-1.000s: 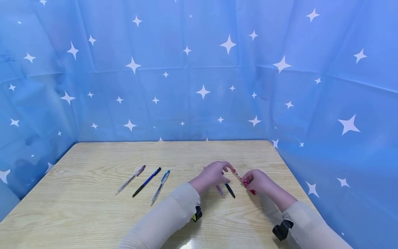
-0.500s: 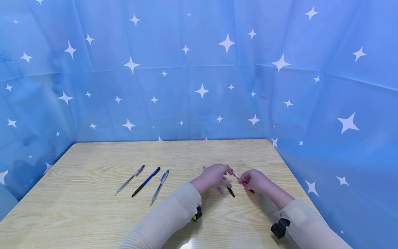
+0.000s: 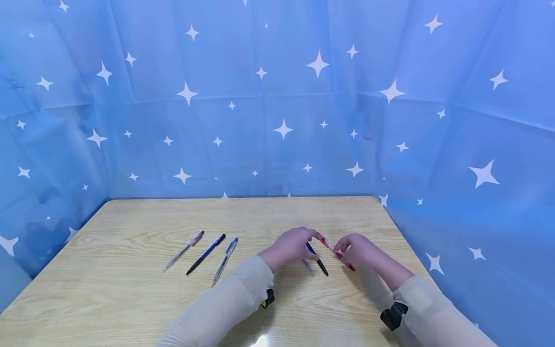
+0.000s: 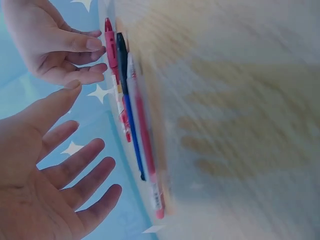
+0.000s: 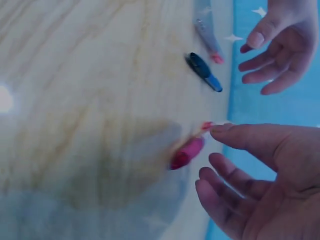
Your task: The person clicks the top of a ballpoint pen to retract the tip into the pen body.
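Observation:
A red-and-white patterned pen [image 3: 324, 240] with a red grip lies slanted on the table between my hands. My right hand [image 3: 360, 249] hovers at its near half, and in the right wrist view the fingers are loosely spread beside the red grip [image 5: 189, 152]. My left hand [image 3: 291, 245] hangs over two other pens, its fingers apart and holding nothing in the left wrist view. Those are a blue pen [image 4: 131, 107] with a black grip and a clear pen with a pink refill [image 4: 144, 130], which is mostly hidden under the left hand in the head view.
On the left side of the wooden table [image 3: 108, 289] lie three more pens: a clear one with a purplish end [image 3: 184, 251], a blue-and-black one [image 3: 205, 254] and a clear one with a blue end [image 3: 225, 260]. A blue star-patterned curtain [image 3: 243, 120] surrounds the table.
My right fingers have loosened from the red pen, which stays on the table. My left hand has shifted slightly left, uncovering more of the blue pen.

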`<state>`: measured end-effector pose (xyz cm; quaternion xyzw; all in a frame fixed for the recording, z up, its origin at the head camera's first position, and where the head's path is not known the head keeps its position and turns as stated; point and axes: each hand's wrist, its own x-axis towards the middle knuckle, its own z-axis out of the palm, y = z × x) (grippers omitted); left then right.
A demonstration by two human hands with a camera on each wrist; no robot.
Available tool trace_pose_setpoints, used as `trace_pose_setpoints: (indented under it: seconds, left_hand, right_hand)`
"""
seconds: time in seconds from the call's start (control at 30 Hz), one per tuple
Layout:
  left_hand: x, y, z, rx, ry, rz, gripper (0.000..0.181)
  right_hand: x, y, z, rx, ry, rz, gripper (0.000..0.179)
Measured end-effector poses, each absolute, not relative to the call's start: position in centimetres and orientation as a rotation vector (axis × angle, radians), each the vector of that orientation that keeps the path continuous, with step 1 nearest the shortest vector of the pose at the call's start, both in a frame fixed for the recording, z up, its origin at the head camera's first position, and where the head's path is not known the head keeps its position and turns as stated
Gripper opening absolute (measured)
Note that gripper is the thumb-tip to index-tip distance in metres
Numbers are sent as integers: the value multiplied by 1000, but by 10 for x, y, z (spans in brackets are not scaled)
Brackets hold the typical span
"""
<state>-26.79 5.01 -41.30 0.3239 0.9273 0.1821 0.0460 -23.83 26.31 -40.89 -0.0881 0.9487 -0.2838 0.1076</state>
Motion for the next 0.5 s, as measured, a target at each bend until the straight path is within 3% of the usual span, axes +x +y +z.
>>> trace_pose_setpoints:
  seconds: [0.5]
  left_hand:
    - [-263, 5, -392, 1039, 3033, 420, 59]
  right_hand:
    - [-240, 246, -391, -661, 2952, -582, 53]
